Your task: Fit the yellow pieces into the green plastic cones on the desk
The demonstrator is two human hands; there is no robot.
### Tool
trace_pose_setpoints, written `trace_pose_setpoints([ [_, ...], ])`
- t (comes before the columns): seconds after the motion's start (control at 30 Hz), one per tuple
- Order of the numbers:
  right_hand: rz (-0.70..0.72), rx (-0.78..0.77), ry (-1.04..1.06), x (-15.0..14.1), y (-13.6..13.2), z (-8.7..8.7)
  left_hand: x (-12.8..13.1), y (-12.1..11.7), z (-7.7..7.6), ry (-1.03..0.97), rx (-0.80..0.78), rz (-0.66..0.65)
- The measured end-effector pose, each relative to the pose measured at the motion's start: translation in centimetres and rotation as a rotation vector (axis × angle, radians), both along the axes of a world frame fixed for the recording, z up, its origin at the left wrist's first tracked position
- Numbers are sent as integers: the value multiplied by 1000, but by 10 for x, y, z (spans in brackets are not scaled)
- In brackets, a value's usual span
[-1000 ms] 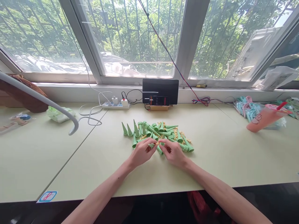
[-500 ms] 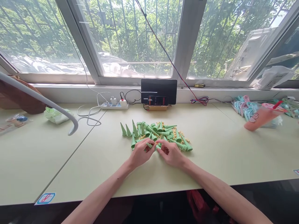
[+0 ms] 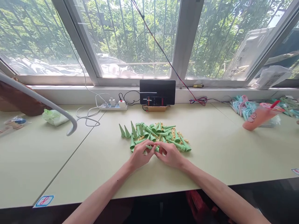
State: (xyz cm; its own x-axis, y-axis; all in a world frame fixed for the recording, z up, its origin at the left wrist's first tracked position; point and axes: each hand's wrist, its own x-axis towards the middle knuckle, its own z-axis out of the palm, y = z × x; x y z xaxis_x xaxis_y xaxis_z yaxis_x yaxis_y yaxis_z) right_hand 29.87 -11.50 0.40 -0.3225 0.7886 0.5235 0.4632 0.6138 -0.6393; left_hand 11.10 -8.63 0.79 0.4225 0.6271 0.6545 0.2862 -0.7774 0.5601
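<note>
My left hand (image 3: 140, 154) is closed around a small green plastic cone (image 3: 149, 147), whose tip shows between thumb and fingers. Against its fingertips, my right hand (image 3: 171, 154) has its thumb and fingers pinched together. Whatever lies between the right fingertips is too small and covered to make out. Just beyond both hands spreads a pile of green cones (image 3: 164, 134), some ribbed at the base, lying at many angles. Small yellow pieces (image 3: 185, 140) are mixed in among them. Several cones (image 3: 127, 133) stand upright at the pile's left side.
A tablet (image 3: 157, 87) leans at the back, a phone (image 3: 157, 101) before it. The power strip (image 3: 114, 107) stands left of these with white cables. At right are a tilted drink cup (image 3: 259, 118) and bundled straps (image 3: 241, 105). A grey curved bar (image 3: 46, 102) crosses the left.
My two hands have drawn slightly closer together, with their fingertips meeting. The whole view has shifted a little. The pile looks the same.
</note>
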Motion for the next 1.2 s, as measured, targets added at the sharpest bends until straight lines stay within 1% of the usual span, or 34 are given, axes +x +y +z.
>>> trace_pose_setpoints([
  [0.13, -27, 37, -2, -1, 1, -1, 0, -1, 2, 5, 36, -30],
  [0.37, -38, 127, -26, -2, 2, -1, 0, 2, 0, -37, 170, -87],
  [0.53, -54, 223, -24, -2, 2, -3, -1, 4, -1, -27, 242, -79],
  [0.67, -43, 232, -12, -2, 1, -2, -4, 4, -1, -25, 225, -100],
  [0.9, -70, 192, 81, -2, 0, 3, -7, 3, 4, 5, 202, -68],
  [1.1, -56, 201, 128, 1, 0, 6, -9, 6, 0, 15, 159, -53],
  [1.2, -53, 212, 126, 2, 0, 5, -8, 7, -1, 13, 166, -57],
])
